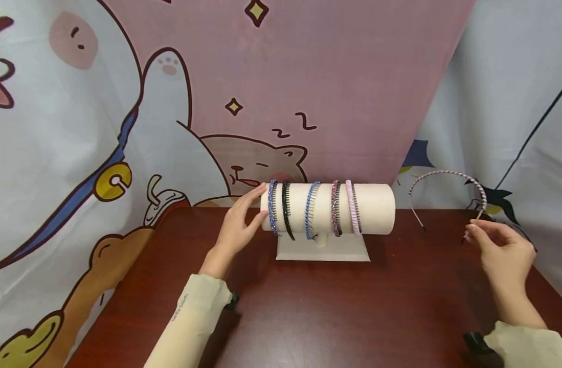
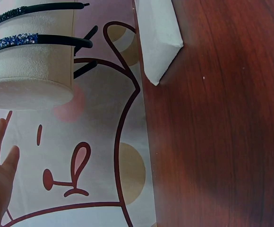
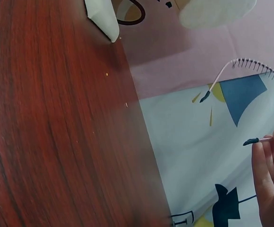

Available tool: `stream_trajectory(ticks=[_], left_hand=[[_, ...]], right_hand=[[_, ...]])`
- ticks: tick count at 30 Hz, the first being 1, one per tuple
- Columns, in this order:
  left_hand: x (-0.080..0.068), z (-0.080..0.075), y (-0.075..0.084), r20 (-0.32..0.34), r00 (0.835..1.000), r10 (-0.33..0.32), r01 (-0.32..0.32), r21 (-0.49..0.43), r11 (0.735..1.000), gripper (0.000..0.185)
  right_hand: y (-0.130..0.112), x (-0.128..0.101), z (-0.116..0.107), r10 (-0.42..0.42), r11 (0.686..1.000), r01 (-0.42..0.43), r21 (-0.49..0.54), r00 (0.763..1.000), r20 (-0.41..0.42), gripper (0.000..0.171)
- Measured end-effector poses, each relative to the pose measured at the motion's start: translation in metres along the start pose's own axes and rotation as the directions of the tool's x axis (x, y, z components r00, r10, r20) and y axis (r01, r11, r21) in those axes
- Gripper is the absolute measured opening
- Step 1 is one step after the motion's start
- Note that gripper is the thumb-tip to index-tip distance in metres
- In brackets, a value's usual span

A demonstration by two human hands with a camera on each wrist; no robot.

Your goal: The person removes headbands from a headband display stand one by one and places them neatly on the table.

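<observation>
Overhead: your bench [image 1: 336, 312], dark red wood; cartoon backdrop [image 1: 78, 128] behind. Left hand [image 1: 237, 227], fingers relaxed, touches stand [image 1: 373, 207]; right hand [image 1: 506, 253] fingers pinch headband [image 1: 446, 174].

Cylinder stand [image 1: 375, 207] sits at table [image 1: 308, 317] centre-back, before your backdrop [image 1: 308, 76]. Five headbands [image 1: 310, 217] ride on its left and middle parts. Your left hand [image 1: 237, 227] rests against its left end. Your right hand [image 1: 503, 250], well right, holds sixth headband [image 1: 446, 175] above table.
</observation>
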State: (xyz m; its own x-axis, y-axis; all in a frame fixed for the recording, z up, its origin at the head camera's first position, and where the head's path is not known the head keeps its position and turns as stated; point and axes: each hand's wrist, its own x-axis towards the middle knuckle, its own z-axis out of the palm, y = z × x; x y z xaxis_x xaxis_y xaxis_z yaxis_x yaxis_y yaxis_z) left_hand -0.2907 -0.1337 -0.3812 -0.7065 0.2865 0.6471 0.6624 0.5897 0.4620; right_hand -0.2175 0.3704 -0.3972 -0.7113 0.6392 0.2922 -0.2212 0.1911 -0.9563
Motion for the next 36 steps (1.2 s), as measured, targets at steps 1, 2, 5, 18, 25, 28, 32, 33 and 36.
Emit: stream_trajectory(ticks=[1,2,5,18,25,28,32,33,36], left_hand=[[0.000,-0.001,0.000,-0.002,1.000,0.003,-0.003,0.001,1.000,0.054],[0.001,-0.001,0.000,-0.004,1.000,0.005,-0.005,0.004,1.000,0.055],[0.001,-0.002,-0.001,-0.012,1.000,0.012,-0.012,0.013,1.000,0.055],[-0.002,-0.001,-0.003,-0.006,1.000,-0.004,0.004,0.004,1.000,0.054],[-0.001,0.001,-0.003,-0.011,1.000,0.005,-0.005,-0.008,1.000,0.055],[0.000,0.002,-0.002,-0.013,1.000,0.007,-0.007,-0.006,1.000,0.055],[0.001,0.002,-0.002,-0.012,1.000,0.008,-0.008,-0.010,1.000,0.055],[0.002,0.002,-0.002,-0.011,1.000,0.007,-0.007,-0.012,1.000,0.055],[0.001,0.002,-0.002,-0.009,1.000,0.002,-0.002,-0.013,1.000,0.055]], right_hand=[[-0.001,0.001,0.000,0.019,1.000,-0.019,0.017,1.000,0.000,0.015],[-0.001,0.002,0.000,0.035,0.999,-0.035,0.017,0.999,0.002,0.015],[-0.002,0.006,-0.002,0.086,0.996,-0.086,0.013,0.996,0.015,0.015],[0.012,0.024,-0.014,0.120,0.985,-0.110,-0.134,0.991,0.066,0.015],[0.022,0.032,-0.026,0.157,0.979,-0.142,-0.147,0.982,0.102,0.027],[0.026,0.036,-0.031,0.185,0.969,-0.165,-0.185,0.978,0.098,0.031],[0.031,0.041,-0.037,0.208,0.959,-0.182,-0.219,0.973,0.102,0.033],[0.032,0.042,-0.038,0.214,0.957,-0.186,-0.224,0.971,0.105,0.034],[0.034,0.046,-0.040,0.223,0.956,-0.193,-0.222,0.967,0.121,0.035]])
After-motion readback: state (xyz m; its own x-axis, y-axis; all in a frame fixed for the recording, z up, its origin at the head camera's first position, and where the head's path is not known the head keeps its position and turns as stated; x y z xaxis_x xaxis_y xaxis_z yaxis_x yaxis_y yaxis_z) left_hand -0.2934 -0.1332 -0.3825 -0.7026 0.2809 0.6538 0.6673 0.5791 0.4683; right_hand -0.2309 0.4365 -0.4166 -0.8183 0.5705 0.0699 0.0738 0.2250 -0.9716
